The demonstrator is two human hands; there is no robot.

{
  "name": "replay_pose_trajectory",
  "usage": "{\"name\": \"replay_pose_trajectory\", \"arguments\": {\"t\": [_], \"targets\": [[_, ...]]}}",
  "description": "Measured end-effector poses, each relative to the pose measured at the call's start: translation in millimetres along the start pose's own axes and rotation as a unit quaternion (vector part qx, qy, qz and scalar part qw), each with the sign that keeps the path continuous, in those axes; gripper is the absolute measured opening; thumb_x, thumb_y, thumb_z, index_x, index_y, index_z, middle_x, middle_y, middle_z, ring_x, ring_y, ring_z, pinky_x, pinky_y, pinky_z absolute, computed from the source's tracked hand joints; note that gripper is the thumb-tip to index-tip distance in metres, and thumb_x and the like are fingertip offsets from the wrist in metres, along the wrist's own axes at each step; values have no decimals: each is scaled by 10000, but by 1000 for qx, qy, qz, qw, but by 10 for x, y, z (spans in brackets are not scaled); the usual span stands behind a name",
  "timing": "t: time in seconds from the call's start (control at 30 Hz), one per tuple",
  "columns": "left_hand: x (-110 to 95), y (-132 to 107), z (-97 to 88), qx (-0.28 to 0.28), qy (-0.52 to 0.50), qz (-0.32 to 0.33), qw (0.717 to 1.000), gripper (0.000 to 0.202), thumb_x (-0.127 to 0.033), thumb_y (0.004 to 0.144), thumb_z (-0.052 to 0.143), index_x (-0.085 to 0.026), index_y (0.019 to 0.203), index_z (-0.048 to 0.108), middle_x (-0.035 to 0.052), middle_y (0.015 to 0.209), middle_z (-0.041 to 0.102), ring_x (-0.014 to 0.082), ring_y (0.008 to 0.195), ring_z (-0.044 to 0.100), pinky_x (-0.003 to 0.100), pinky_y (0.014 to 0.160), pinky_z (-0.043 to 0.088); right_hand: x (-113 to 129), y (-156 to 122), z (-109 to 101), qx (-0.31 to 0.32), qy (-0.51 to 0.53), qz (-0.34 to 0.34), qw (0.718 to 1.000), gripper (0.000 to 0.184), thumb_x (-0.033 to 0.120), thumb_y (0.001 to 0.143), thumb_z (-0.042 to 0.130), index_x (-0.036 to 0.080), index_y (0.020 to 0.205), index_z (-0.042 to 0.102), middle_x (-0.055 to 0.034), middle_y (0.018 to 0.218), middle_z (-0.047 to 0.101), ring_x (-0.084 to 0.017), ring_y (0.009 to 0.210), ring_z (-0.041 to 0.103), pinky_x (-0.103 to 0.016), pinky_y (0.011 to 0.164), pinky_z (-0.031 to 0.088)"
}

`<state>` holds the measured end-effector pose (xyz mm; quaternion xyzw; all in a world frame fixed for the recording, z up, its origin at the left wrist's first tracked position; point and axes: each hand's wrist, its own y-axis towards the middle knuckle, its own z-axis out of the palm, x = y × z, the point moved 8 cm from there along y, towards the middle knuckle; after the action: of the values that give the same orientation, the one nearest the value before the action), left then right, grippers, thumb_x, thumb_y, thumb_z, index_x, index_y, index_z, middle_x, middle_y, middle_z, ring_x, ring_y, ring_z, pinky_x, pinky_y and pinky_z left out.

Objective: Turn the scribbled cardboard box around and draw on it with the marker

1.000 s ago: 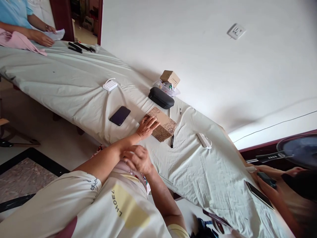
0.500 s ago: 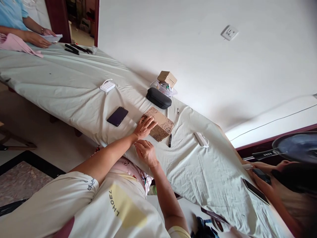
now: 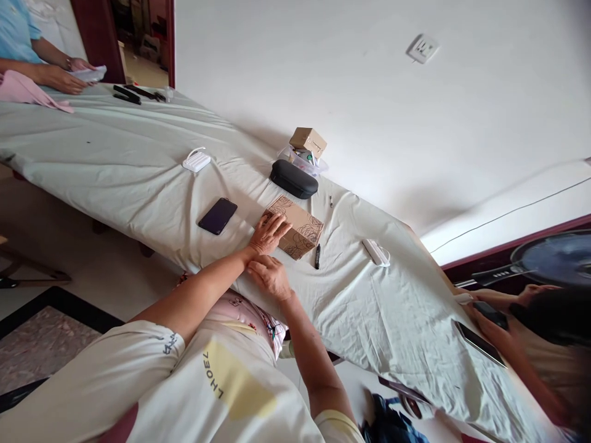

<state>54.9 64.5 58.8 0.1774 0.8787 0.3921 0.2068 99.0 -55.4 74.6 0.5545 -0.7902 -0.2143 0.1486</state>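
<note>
A brown cardboard box (image 3: 301,223) printed with dark swirls lies at a slant on the cloth-covered table. My left hand (image 3: 269,234) rests on its near left part, fingers spread over the top. Just below, my right hand (image 3: 271,277) is at my left wrist, its fingers curled; whether anything is between them is hidden. A black marker (image 3: 317,256) lies along the box's right end. To the left of the box is a dark smartphone (image 3: 218,216). Behind it sits a black zippered case (image 3: 294,178).
A clear plastic tub (image 3: 318,166) with a small carton (image 3: 308,141) stands by the wall. White cord-looped devices lie left (image 3: 197,160) and right (image 3: 377,253). One person at the far left handles a pale packet (image 3: 90,75); another person at the right holds a phone (image 3: 490,314).
My right hand has shifted slightly up and left, against my left wrist. My left hand stays on the box. The view has moved a little.
</note>
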Motion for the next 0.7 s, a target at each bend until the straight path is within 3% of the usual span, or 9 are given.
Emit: {"name": "replay_pose_trajectory", "arguments": {"t": [0.07, 0.13, 0.2, 0.3, 0.37, 0.43, 0.53, 0.6, 0.7], "targets": [[0, -5, -2, -5, -7, -2, 1000, 612, -105, 964, 462, -284, 1543, 540, 151, 1598, 524, 316, 1543, 422, 590, 1244, 299, -51, -40, -160, -8, -29, 34, 999, 203, 248, 1052, 573, 176, 981, 750, -91, 971, 731, -160, 828, 670, -292, 791, 535], [6, -9, 1, -5, -10, -1, 1000, 610, -113, 962, 468, -278, 1545, 537, 155, 1602, 518, 317, 1546, 417, 591, 1247, 294, 132, -18, -286, -30, -25, 36, 999, 205, 230, 1056, 551, 177, 1071, 748, -101, 1008, 741, -174, 878, 685, -306, 816, 547], [17, -11, 8, 0, -9, 2, 1000, 596, -132, 968, 471, -265, 1545, 538, 162, 1607, 512, 321, 1551, 408, 594, 1247, 295, 510, 53, -271, -29, 9, -25, 999, 232, 258, 1062, 544, 214, 1188, 734, -98, 1097, 734, -180, 973, 689, -323, 889, 559], [35, -7, 8, 7, -2, 5, 1000, 572, -145, 984, 450, -250, 1537, 549, 170, 1601, 519, 322, 1557, 401, 594, 1236, 306, 1093, 111, -27, 24, 77, -189, 979, 258, 425, 1047, 592, 286, 1216, 729, -57, 1162, 713, -175, 1038, 683, -325, 932, 568], [37, -4, -1, 8, 3, 5, 1000, 556, -149, 994, 432, -249, 1527, 559, 171, 1597, 524, 321, 1555, 405, 596, 1226, 314, 1158, 122, 101, 21, 89, -221, 971, 255, 451, 1039, 605, 281, 1172, 741, -50, 1088, 709, -166, 1014, 685, -319, 904, 577], [29, -4, -12, 5, 8, 6, 1000, 543, -156, 1000, 430, -248, 1517, 567, 170, 1597, 524, 320, 1550, 413, 596, 1222, 319, 928, 127, 136, -4, 71, -172, 983, 240, 418, 1042, 605, 251, 1137, 748, -62, 1030, 711, -168, 979, 688, -320, 878, 578], [16, -7, -17, -4, 7, 5, 1000, 539, -150, 996, 435, -252, 1505, 578, 163, 1593, 531, 316, 1541, 429, 586, 1225, 319, 333, 51, -3, -19, 2, -59, 998, 222, 329, 1059, 564, 219, 1114, 749, -79, 1011, 738, -160, 891, 690, -300, 833, 573], [17, -9, -10, -8, -3, 1, 1000, 536, -155, 999, 434, -261, 1503, 583, 160, 1584, 542, 313, 1536, 437, 580, 1229, 316, -95, -24, -245, -46, -51, 14, 998, 221, 273, 1059, 541, 198, 1091, 747, -91, 988, 748, -171, 875, 693, -301, 821, 570], [27, -13, -7, -10, -19, -1, 1000, 535, -174, 1006, 435, -264, 1516, 573, 160, 1584, 544, 315, 1546, 424, 572, 1235, 306, -698, -190, -760, -200, -80, 126, 968, 258, 292, 1059, 498, 214, 1144, 729, -107, 1033, 732, -217, 988, 697, -371, 898, 583]]}}
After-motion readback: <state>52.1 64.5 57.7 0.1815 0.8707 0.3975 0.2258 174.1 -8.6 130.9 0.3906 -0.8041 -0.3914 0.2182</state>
